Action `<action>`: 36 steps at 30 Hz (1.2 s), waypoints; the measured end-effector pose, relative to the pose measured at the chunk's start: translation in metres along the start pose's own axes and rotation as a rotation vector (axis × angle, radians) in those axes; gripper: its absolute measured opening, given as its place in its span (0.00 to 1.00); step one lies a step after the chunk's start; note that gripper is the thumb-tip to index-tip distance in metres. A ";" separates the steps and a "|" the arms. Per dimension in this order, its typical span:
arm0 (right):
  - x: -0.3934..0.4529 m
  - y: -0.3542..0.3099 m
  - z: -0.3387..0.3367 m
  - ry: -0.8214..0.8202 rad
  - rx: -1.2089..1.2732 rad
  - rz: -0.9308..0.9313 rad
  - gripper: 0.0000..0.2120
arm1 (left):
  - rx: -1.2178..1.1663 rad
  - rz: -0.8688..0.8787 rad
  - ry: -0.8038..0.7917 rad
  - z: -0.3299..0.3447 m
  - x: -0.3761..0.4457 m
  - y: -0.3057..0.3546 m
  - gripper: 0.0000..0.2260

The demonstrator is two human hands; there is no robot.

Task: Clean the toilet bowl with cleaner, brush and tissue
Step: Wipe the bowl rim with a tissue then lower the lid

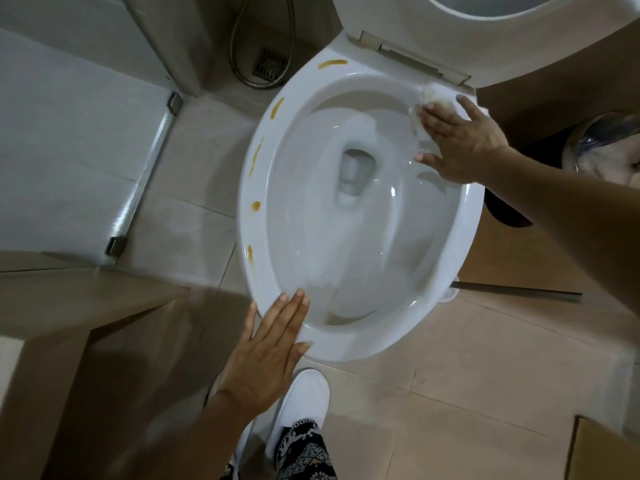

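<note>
A white toilet bowl (pixel 460 244) fills the middle of the view, its seat and lid (pixel 519 39) raised at the top. Several yellow-brown smears (pixel 255 158) run along the left rim. My right hand (pixel 460 143) lies flat with straight fingers on a wad of tissue (pixel 437 99), pressing it onto the far right rim; the tissue shows a yellowish stain. My left hand (pixel 268 355) rests flat, fingers straight, on the near left rim. No cleaner bottle is in sight.
A metal shower hose (pixel 239 53) and floor drain (pixel 270 62) lie behind the bowl. A bin with a plastic liner (pixel 602 147) stands at right. A dark rod (pixel 519 292) lies on the tiles by the bowl. My white shoe (pixel 304 400) is below.
</note>
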State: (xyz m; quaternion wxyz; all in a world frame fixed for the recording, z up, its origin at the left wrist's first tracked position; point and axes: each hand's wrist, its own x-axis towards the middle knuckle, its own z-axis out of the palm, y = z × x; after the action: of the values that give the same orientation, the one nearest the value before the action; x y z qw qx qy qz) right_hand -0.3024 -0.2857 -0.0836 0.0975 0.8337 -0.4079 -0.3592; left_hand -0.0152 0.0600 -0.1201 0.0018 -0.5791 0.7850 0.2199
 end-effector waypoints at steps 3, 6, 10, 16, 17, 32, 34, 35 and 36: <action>-0.027 -0.003 0.013 -0.055 0.051 -0.013 0.48 | -0.010 -0.008 -0.007 -0.002 0.000 0.001 0.25; -0.052 -0.012 0.024 -0.047 0.119 0.000 0.51 | -0.026 -0.013 -0.015 -0.006 -0.001 0.003 0.25; -0.083 -0.030 0.033 -0.024 0.214 -0.001 0.52 | 0.004 -0.017 -0.015 -0.008 0.000 0.002 0.25; -0.137 -0.071 0.038 0.018 0.348 -0.030 0.43 | 0.011 -0.031 -0.011 -0.005 0.000 0.003 0.26; -0.146 -0.079 0.037 0.024 0.380 -0.036 0.42 | 0.013 -0.031 -0.015 -0.005 0.000 0.003 0.26; -0.223 -0.234 -0.001 0.086 0.820 -0.052 0.35 | -0.029 -0.033 -0.114 -0.013 -0.001 0.000 0.26; -0.228 -0.253 -0.006 0.105 0.874 -0.054 0.35 | -0.047 -0.015 -0.126 -0.017 -0.001 -0.003 0.26; -0.230 -0.261 -0.008 0.106 0.895 -0.050 0.34 | -0.045 -0.002 -0.128 -0.018 -0.001 -0.005 0.26; -0.231 -0.268 -0.010 0.108 0.914 -0.042 0.34 | -0.045 0.013 -0.134 -0.020 -0.001 -0.007 0.26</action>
State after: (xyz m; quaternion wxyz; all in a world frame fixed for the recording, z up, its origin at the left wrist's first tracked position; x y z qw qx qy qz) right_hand -0.2270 0.0603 -0.0787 -0.2663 0.8167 -0.5020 -0.1006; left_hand -0.0035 0.0527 -0.1042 0.0401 -0.5580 0.7817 0.2756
